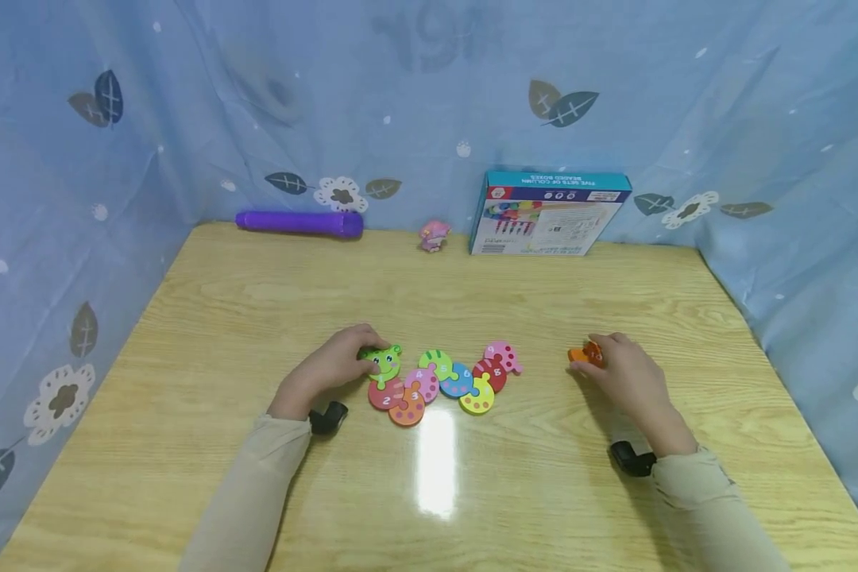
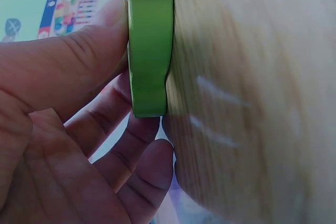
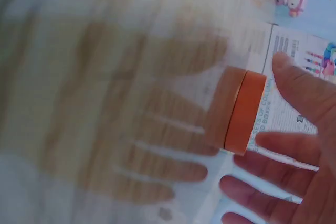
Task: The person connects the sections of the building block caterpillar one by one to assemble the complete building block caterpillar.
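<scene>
A row of numbered caterpillar puzzle pieces zigzags across the table, in red, orange, pink, green, blue and yellow. At its left end is the green smiling head piece. My left hand pinches this green piece, its thumb on the upper face and fingers at the edge in the left wrist view. Off to the right of the row, an orange puzzle piece lies flat on the table. Around it, my right hand has its thumb and fingers spread, with fingertips right by the edge.
Along the back of the table lie a purple tube, a small pink figurine and a printed toy box leaning on the curtain. Blue patterned curtain encloses the back and sides. A light glare falls on the wood in front of the pieces.
</scene>
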`<act>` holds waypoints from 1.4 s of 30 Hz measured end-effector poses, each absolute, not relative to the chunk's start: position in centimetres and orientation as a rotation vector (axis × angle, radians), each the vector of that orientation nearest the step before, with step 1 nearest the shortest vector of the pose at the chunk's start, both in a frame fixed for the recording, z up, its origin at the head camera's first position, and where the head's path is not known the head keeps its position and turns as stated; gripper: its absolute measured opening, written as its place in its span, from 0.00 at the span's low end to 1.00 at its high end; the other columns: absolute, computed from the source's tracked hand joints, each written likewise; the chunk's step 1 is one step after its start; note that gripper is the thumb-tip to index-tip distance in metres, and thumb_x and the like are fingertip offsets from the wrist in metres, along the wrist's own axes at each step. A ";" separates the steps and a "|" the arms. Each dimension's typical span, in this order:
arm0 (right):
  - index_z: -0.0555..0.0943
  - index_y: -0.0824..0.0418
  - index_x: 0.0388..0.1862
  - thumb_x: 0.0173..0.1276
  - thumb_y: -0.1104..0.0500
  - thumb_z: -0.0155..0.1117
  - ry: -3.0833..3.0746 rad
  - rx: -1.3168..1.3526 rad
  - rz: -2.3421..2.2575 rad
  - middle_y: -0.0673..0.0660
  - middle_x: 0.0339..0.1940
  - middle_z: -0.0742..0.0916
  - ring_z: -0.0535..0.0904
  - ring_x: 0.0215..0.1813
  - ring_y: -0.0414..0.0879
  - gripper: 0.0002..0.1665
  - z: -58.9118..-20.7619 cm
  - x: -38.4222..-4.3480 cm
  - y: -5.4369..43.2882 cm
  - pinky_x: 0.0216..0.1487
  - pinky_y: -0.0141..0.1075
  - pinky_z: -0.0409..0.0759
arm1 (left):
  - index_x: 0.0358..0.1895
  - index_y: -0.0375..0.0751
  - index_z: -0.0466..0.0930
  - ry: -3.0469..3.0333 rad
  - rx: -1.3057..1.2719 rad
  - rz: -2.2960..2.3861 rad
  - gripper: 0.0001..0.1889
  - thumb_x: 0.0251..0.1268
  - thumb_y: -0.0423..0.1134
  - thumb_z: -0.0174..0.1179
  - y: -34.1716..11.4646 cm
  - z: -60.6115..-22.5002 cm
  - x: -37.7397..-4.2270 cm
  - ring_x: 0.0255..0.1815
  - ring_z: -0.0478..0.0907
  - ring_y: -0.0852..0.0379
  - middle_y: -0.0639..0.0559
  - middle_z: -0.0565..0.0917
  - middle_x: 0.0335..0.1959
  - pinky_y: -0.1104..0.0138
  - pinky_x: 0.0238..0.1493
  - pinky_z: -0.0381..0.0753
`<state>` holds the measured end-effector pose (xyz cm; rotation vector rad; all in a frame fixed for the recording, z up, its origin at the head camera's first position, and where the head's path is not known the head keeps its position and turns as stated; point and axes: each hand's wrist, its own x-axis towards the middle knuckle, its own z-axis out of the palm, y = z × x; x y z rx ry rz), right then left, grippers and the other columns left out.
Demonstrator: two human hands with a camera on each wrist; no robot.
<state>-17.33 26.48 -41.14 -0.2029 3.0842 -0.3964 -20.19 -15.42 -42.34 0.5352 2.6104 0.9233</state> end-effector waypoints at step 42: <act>0.78 0.65 0.53 0.52 0.53 0.72 2.986 -0.624 -0.348 0.56 0.42 0.81 0.74 0.34 0.44 0.30 -40.3 -17.2 19.1 0.32 0.37 0.77 | 0.53 0.39 0.79 2.619 0.541 0.944 0.18 0.58 0.32 0.61 -15.4 -42.4 -20.1 0.50 0.72 0.53 0.50 0.77 0.47 0.59 0.57 0.71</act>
